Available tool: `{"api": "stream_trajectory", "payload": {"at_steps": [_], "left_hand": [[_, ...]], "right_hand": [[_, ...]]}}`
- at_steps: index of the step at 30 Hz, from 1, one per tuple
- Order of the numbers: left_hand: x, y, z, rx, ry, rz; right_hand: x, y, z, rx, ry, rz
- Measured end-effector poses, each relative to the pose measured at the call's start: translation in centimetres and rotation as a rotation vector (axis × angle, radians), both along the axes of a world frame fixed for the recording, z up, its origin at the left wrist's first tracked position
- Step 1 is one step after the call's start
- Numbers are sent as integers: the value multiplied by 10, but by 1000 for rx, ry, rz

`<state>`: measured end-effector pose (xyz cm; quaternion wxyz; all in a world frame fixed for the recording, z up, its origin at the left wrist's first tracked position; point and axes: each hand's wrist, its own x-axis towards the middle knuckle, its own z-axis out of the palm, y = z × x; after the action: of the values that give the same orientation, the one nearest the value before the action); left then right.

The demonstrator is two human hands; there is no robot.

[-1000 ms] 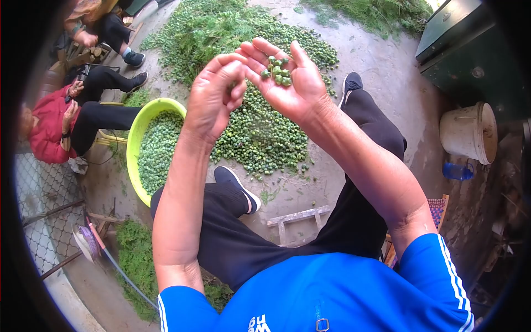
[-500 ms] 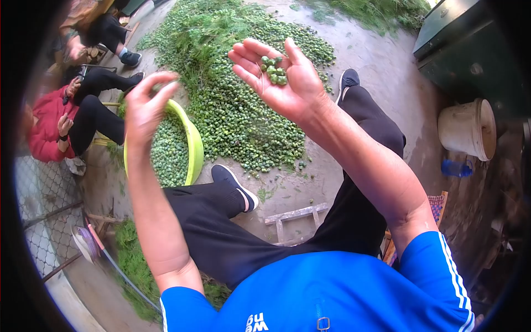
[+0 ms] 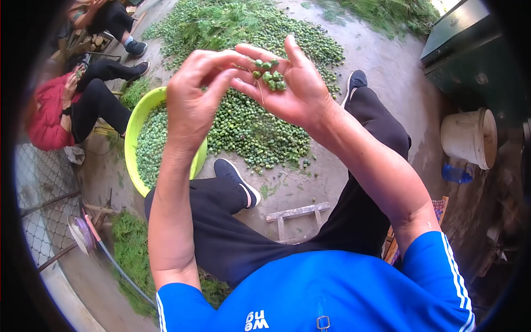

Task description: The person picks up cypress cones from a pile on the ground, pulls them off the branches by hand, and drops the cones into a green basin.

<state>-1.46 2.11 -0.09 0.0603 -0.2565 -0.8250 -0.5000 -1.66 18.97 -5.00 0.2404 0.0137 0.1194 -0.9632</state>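
Observation:
My right hand (image 3: pixel 293 91) is turned palm up, and several small round green fruits (image 3: pixel 274 81) rest in it. A thin stem lies across its fingers. My left hand (image 3: pixel 199 83) reaches over to the right hand's fingertips, its thumb and fingers bent close together. What sits between those fingertips is too small to make out. Beneath both hands spreads a big heap of the same green fruits (image 3: pixel 260 138). Behind my left forearm stands a yellow-green basin (image 3: pixel 133 146), filled with such fruits and partly covered by the arm.
Feathery green foliage (image 3: pixel 227 27) lies on the heap, with more (image 3: pixel 130 249) at lower left. Two people sit at upper left, one in a red top (image 3: pixel 47 119). A white bucket (image 3: pixel 462 135) and a blue bottle (image 3: pixel 456 172) are at right. A wooden frame (image 3: pixel 298 213) lies between my legs.
My left hand has moved right, from above the basin to my right hand's fingertips. The fruits in my right palm are more spread out. The person in red has brought their hands together.

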Motion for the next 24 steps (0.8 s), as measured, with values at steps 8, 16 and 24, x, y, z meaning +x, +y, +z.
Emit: {"api": "stream_trajectory", "payload": {"at_steps": [8, 16, 24], "left_hand": [[5, 33, -14, -104, 36, 34], [7, 41, -11, -211, -15, 7], [-1, 46, -29, -159, 29, -32]], "right_hand": [[4, -7, 2, 43, -123, -20], [4, -5, 4, 70, -104, -65], [-1, -9, -13, 124, -132, -141]]}}
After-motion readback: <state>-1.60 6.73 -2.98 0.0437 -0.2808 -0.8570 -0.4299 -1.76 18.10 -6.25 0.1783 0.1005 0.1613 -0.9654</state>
